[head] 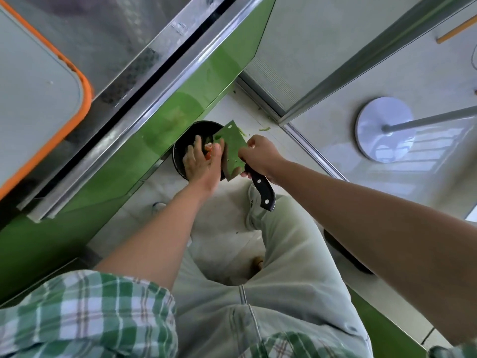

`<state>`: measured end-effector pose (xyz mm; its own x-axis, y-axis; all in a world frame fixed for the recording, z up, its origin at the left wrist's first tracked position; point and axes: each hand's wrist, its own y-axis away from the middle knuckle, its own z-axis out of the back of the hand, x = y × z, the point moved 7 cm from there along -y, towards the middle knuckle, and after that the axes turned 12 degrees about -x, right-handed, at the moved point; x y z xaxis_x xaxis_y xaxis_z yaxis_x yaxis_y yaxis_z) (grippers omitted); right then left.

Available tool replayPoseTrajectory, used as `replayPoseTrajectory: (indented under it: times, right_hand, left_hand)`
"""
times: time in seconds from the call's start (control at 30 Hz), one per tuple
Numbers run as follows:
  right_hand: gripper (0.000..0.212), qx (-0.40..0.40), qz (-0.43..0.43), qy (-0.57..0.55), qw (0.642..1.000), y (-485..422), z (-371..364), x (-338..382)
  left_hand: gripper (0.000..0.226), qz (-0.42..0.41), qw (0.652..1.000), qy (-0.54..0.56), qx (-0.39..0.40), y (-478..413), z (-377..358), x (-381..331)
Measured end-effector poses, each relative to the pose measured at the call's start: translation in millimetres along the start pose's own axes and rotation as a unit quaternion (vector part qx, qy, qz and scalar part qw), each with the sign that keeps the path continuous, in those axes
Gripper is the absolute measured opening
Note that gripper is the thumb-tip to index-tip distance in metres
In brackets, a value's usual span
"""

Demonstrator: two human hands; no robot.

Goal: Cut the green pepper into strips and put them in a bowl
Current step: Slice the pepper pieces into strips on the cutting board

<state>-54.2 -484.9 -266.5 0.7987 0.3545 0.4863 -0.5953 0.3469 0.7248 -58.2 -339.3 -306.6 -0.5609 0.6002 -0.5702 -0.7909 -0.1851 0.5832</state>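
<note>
I look down past the counter edge at the floor. A round black container [204, 124] stands on the floor against the green cabinet front. My right hand [260, 156] grips the black handle of a cleaver [231, 148], whose flat blade is tilted over the container and carries small green bits. My left hand [198, 161] is spread over the container's opening with straight fingers, thumb against the blade. Something orange-red shows under its palm. A green pepper scrap [264, 129] lies on the floor beyond the blade. No bowl is in view.
An orange-rimmed grey cutting board [38, 99] sits on the steel counter at upper left. The green cabinet front [160, 125] runs diagonally beside the container. A white round stand base [384, 127] is on the floor at right. My legs fill the lower middle.
</note>
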Motion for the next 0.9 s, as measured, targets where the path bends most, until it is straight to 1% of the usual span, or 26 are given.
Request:
replayPoseTrajectory:
  times: [0.07, 0.13, 0.23, 0.33, 0.37, 0.43, 0.57, 0.67, 0.73, 0.8, 0.83, 0.9]
  right_hand:
    - [0.007, 0.009, -0.005, -0.01, 1.0, 1.3, 4.2, -2.3]
    - [0.008, 0.016, -0.007, -0.018, 1.0, 2.6, 7.7, -4.2]
    - [0.009, 0.013, -0.001, -0.009, 1.0, 2.6, 8.4, -4.7]
    - [0.011, 0.026, 0.005, 0.004, 1.0, 4.5, 4.3, -3.5]
    - [0.011, 0.03, 0.006, 0.004, 1.0, 5.1, 3.4, -3.5]
    - [0.011, 0.031, 0.012, 0.006, 0.999, 5.4, 4.3, -4.4]
    - [0.015, 0.032, 0.03, 0.02, 0.999, 3.3, 8.8, -8.2]
    - [0.016, 0.033, 0.031, 0.015, 0.999, 1.2, 8.7, -10.0]
    - [0.014, 0.033, 0.032, 0.012, 0.999, 1.9, 7.7, -8.9]
    - [0.011, 0.029, 0.029, 0.009, 0.999, 2.5, 6.9, -8.7]
    - [0.011, 0.025, 0.027, 0.007, 0.999, 3.0, 6.8, -9.0]
    - [0.011, 0.012, 0.021, -0.008, 1.0, 3.2, 7.1, -9.3]
  left_hand:
    - [0.066, 0.044, 0.999, -0.014, -0.006, -2.4, 2.6, 7.1]
    - [0.065, 0.06, 0.998, -0.033, -0.007, -4.6, 5.6, 8.5]
    - [0.065, 0.042, 0.998, -0.021, -0.031, -6.8, 8.3, 0.1]
    - [0.067, -0.007, 0.999, -0.006, -0.036, -10.6, 2.0, -9.4]
    - [0.067, -0.006, 0.999, -0.009, -0.037, -12.0, 0.0, -9.6]
    - [0.067, 0.026, 0.999, -0.019, -0.043, -11.9, 1.6, -7.2]
    - [0.067, 0.054, 0.994, -0.072, -0.061, -7.9, 12.2, -1.9]
    - [0.065, 0.033, 0.997, -0.025, -0.063, -6.4, 12.5, -1.7]
    - [0.066, 0.01, 0.999, -0.007, -0.042, -2.1, 10.4, -9.2]
    - [0.063, -0.005, 0.999, -0.037, -0.024, 4.0, 10.9, -16.0]
    - [0.061, -0.002, 0.998, -0.053, -0.024, 6.8, 12.6, -15.7]
    - [0.06, 0.007, 0.998, -0.051, -0.036, 11.0, 18.6, -8.7]
